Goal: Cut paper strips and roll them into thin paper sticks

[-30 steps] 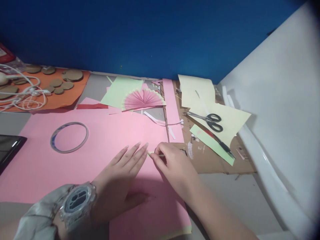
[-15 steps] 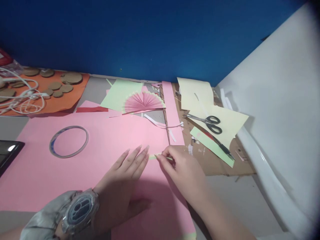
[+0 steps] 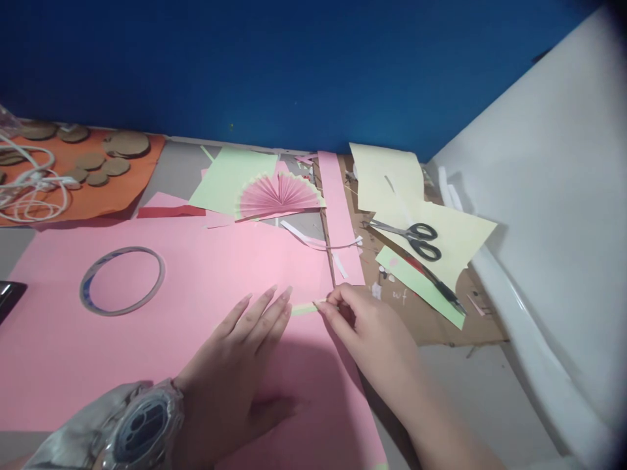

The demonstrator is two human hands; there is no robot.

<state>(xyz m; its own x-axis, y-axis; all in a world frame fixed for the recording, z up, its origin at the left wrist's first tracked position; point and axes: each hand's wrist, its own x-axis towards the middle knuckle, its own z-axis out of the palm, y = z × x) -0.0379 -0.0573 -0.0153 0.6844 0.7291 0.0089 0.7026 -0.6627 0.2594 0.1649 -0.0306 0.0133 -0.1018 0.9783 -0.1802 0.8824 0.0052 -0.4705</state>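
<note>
My left hand lies flat, fingers stretched out, on a large pink paper sheet; a watch sits on its wrist. My right hand pinches the end of a thin pale green paper strip that runs between the two sets of fingertips, at the sheet's right edge. A roll of clear tape lies on the pink sheet to the left.
A pink pleated paper fan and a green sheet lie behind. Scissors and a dark pen rest on yellow and green papers over brown cardboard at right. Orange paper with cardboard discs and white cable at left.
My right hand has drawn to the right, so more of the green strip shows between the hands. The left hand stays flat on the sheet. The view has shifted slightly.
</note>
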